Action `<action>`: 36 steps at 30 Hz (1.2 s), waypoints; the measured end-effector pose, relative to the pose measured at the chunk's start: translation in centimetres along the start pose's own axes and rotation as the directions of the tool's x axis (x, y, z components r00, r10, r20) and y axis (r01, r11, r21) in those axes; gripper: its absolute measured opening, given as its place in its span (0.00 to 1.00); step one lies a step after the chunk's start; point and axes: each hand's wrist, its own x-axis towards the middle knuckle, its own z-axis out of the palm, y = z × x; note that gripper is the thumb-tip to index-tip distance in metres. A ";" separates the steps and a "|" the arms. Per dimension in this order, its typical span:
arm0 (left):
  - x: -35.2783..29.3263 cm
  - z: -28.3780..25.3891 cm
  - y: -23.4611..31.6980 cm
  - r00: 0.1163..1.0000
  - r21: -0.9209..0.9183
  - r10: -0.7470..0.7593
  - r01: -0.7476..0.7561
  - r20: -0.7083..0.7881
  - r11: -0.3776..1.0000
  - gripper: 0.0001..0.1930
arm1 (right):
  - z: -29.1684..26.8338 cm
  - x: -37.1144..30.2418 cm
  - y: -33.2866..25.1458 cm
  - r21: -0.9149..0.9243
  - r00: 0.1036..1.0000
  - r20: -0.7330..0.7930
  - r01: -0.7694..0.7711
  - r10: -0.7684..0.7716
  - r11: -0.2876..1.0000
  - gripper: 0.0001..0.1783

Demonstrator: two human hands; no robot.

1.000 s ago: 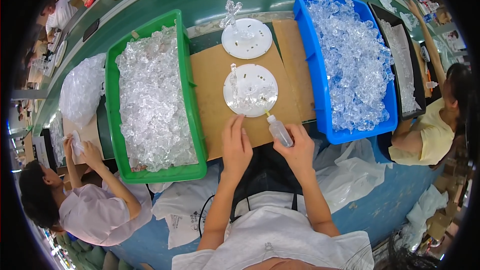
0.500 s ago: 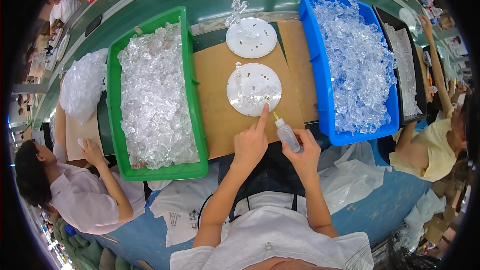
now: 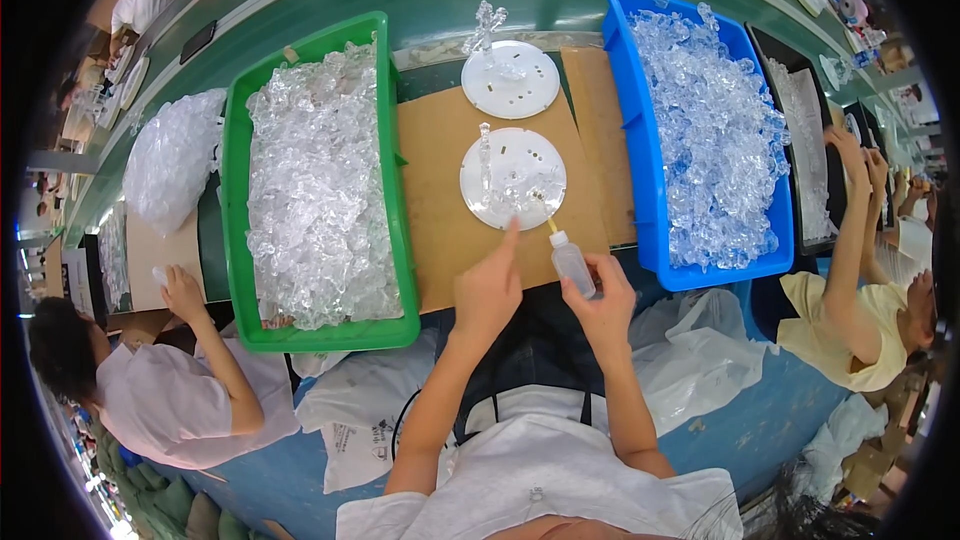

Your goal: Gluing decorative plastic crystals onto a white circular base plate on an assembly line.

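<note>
My right hand (image 3: 603,302) is closed around a small translucent squeeze bottle (image 3: 570,265) with a yellow needle tip. The bottle tilts so that its tip comes up to the near right edge of a round white plate (image 3: 490,202). Clear plastic pieces stand and lie on this plate, which has several small holes. My left hand (image 3: 489,287) holds nothing; its index finger stretches out to the plate's near edge, the other fingers curled. Whether that fingertip touches the plate I cannot tell. A second white plate (image 3: 510,100) with clear pieces lies just behind.
A green bin (image 3: 405,280) full of clear plastic pieces stands on the left, and a blue bin (image 3: 640,190) of similar pieces on the right. Brown cardboard (image 3: 435,190) lies under the near plate. Co-workers sit at both sides; a bulging plastic bag (image 3: 170,160) lies left.
My left hand has drawn back from the pieces on the near plate toward its near edge. The bottle tip has come slightly nearer the plate. The co-worker at right has moved their arms.
</note>
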 end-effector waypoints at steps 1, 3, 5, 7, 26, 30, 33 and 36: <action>-0.5 -0.5 -0.1 0.991 -0.002 -0.120 0.120 -0.057 0.993 0.32 | 0.2 0.1 -0.2 -0.001 1.000 -0.001 0.002 -0.002 1.000 0.16; -1.1 -1.3 -0.4 0.963 -0.011 -0.247 0.247 -0.109 0.969 0.30 | 0.7 -0.1 -0.8 0.008 0.997 0.061 0.036 -0.036 0.999 0.16; -0.7 -1.4 -1.2 0.970 0.242 -0.244 0.238 -0.003 0.941 0.28 | 1.5 0.1 -1.1 -0.040 0.997 0.059 0.059 -0.057 0.997 0.16; -0.3 -1.5 -1.1 0.967 0.270 -0.256 0.243 0.013 0.932 0.28 | 2.0 0.3 -1.3 -0.097 0.997 0.068 0.042 -0.036 0.994 0.15; -0.9 0.4 -0.5 0.978 0.244 -0.189 0.163 0.089 0.956 0.30 | 0.5 0.3 -1.1 -0.127 0.996 0.086 0.029 -0.018 0.991 0.15; -0.4 -0.5 -1.7 0.995 0.088 -0.094 0.089 0.043 0.992 0.30 | 0.2 0.2 -1.3 -0.136 0.996 0.087 0.012 0.000 0.991 0.14; 0.5 -1.6 -1.5 0.973 0.148 -0.225 0.217 0.044 0.965 0.26 | 0.1 0.0 -1.4 -0.139 0.996 0.093 0.011 0.002 0.990 0.14; 0.5 -1.7 -1.3 0.962 0.266 -0.251 0.215 0.107 0.940 0.26 | 0.5 -0.3 -1.2 -0.126 0.995 0.098 0.010 0.002 0.992 0.14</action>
